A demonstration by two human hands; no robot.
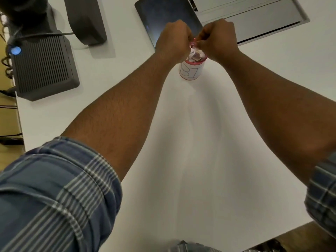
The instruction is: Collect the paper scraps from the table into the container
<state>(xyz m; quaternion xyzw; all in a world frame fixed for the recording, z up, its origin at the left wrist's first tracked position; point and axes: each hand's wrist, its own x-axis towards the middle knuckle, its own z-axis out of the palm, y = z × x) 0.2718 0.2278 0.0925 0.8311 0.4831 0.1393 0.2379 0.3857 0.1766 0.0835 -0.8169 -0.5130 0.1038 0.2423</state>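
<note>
A: Where's the small round white container with the red rim (191, 70)?

B: Upright on the white table (209, 142), hand-drawn letters on its side.

A: And the crumpled white paper scraps (195, 56)?

B: Heaped inside, rising past the rim.

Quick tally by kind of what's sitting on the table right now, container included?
Container, white with a red rim, paper scraps heaped inside: 1
Dark tablet: 1
Dark ribbed box with a blue light: 1
Dark grey stand or block: 1
Loose scraps on the bare table: 0
Total: 4

Both hands, left and right, are bunched over the rim.
</note>
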